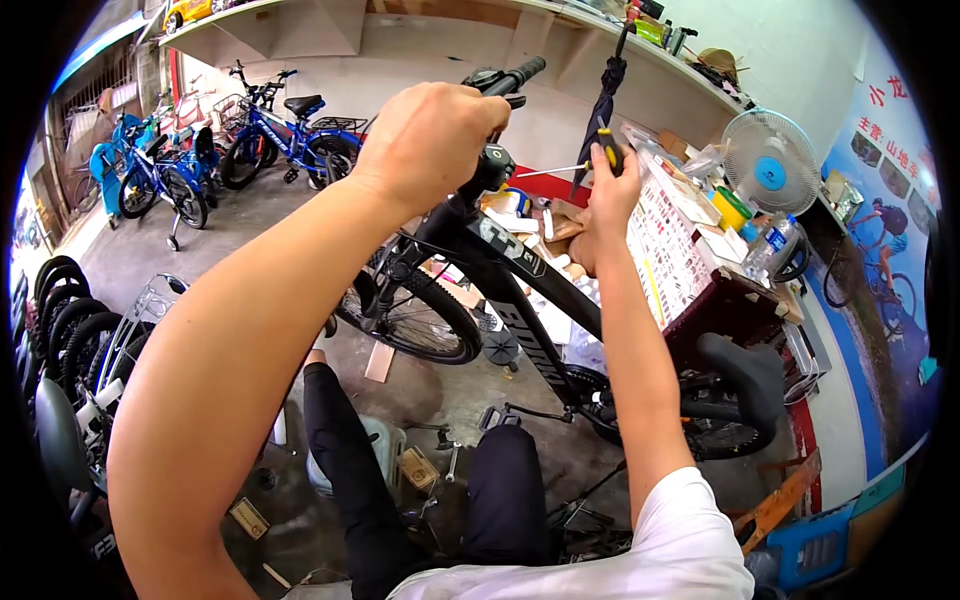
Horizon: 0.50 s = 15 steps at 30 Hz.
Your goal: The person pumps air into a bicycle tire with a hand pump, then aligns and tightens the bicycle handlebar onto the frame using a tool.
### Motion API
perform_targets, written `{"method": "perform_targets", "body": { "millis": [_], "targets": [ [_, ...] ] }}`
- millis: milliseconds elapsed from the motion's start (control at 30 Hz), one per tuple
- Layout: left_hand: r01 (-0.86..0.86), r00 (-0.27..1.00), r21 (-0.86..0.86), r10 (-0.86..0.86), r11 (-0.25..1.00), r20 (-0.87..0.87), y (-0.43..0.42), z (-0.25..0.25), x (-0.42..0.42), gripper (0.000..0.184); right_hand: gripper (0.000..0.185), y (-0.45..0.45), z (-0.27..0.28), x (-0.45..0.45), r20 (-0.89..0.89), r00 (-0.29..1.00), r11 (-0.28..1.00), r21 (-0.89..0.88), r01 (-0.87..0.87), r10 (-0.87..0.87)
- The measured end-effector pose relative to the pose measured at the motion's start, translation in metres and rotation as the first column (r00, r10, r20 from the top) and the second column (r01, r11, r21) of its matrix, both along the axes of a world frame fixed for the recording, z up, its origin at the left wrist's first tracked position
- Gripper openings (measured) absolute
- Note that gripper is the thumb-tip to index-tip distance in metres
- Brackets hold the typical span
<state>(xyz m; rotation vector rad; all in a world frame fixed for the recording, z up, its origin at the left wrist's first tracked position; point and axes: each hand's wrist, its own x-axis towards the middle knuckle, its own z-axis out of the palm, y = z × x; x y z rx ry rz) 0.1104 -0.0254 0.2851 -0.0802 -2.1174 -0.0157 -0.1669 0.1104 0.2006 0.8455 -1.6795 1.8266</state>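
A black mountain bike stands in front of me, its frame (505, 290) slanting down to the right. My left hand (425, 140) is closed at the handlebar (525, 75), covering part of it; the fingertips are hidden behind the fist. The stem (492, 165) shows just below that hand. In my right hand (612, 185) is a screwdriver (607, 148) with a yellow and black handle, gripped in the fingers. Its thin shaft points left toward the stem; whether the tip touches anything I cannot tell. Under the handlebar is the front wheel (425, 310), and the saddle (745, 380) is at the right.
Blue children's bikes (285, 135) stand at the back left, with several tyres (65, 300) below them. To the right are a cluttered cabinet (665, 240) and a fan (770, 165). A wrench (453, 462) and small boxes (418, 467) lie on the floor around my legs.
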Motion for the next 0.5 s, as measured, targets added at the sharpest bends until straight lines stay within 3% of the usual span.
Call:
{"method": "perform_targets", "body": {
  "millis": [67,133,200,233,300,400,500],
  "targets": [
    [-0.058,0.998,0.019,0.058,0.998,0.004,-0.001,0.001,0.002,0.008,0.026,0.015,0.026,0.016,-0.311,0.949,0.999,-0.014,-0.052,0.045],
    [-0.046,0.999,0.04,0.047,0.998,-0.019,-0.003,0.0,0.0,0.007,0.024,0.034,0.052,0.041,-0.348,0.936,0.983,0.184,0.011,0.054],
    [-0.155,0.987,0.038,0.154,0.987,0.036,-0.003,0.002,-0.001,0.007,0.024,0.042,0.074,0.064,-0.539,0.838,0.946,0.307,0.103,0.084],
    [-0.156,0.988,0.043,0.154,0.987,0.031,-0.004,0.002,-0.001,0.007,0.024,0.044,0.084,0.074,-0.543,0.835,0.945,0.312,0.103,0.088],
    [-0.162,0.986,0.046,0.16,0.986,0.047,-0.005,0.001,-0.001,0.008,0.023,0.045,0.099,0.09,-0.728,0.62,0.852,0.493,0.178,0.292],
    [-0.179,0.983,0.045,0.177,0.983,0.049,-0.004,0.001,-0.001,0.008,0.02,0.037,0.104,0.106,-0.709,0.583,0.788,0.588,0.18,0.396],
    [-0.196,0.98,0.059,0.193,0.979,0.046,-0.004,0.002,-0.002,0.007,0.018,0.03,0.11,0.118,-0.792,0.471,0.779,0.556,0.29,0.389]
  ]
}}
